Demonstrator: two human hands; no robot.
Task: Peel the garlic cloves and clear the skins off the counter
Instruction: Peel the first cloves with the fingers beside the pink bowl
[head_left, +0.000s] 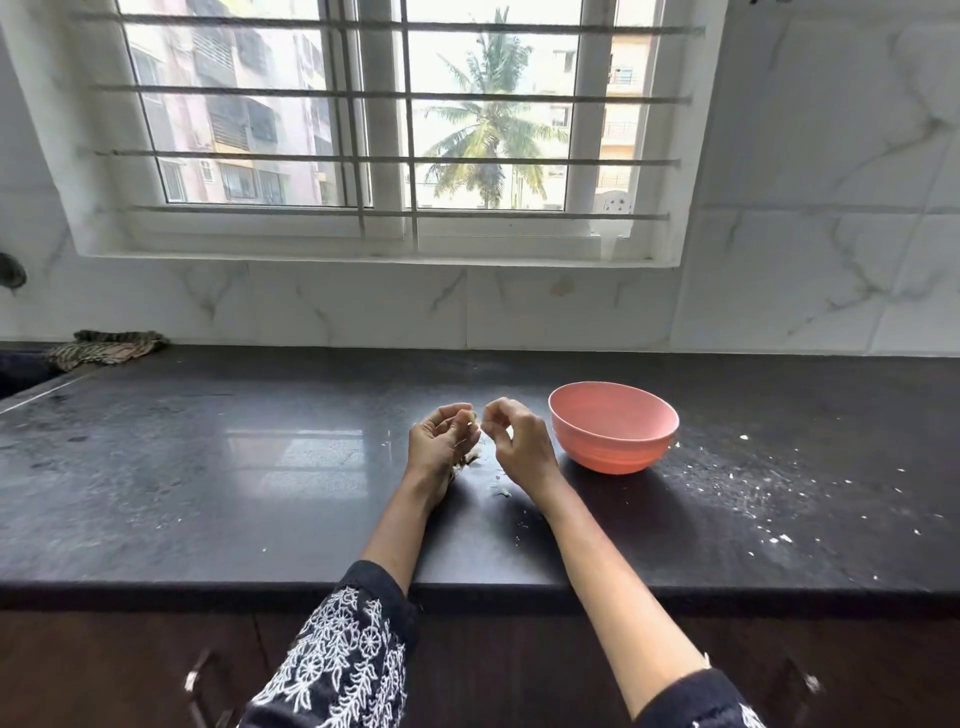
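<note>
Both hands hover over the black counter (260, 467) at its middle. My left hand (439, 441) curls its fingers round a small pale garlic clove (471, 417) at the fingertips. My right hand (517, 439) is just right of it, thumb and forefinger pinched at the clove's skin. Loose garlic skins (467, 460) lie under and between the hands, and a few scraps (503, 491) lie nearer the counter's front. A pink bowl (613, 434) stands right of my right hand; its inside is hidden from here.
White flecks (769, 499) are scattered over the counter right of the bowl. A striped cloth (106, 348) lies at the back left beside a sink edge. A tiled wall and a barred window rise behind. Cabinet handles (200, 670) show below the counter's front edge.
</note>
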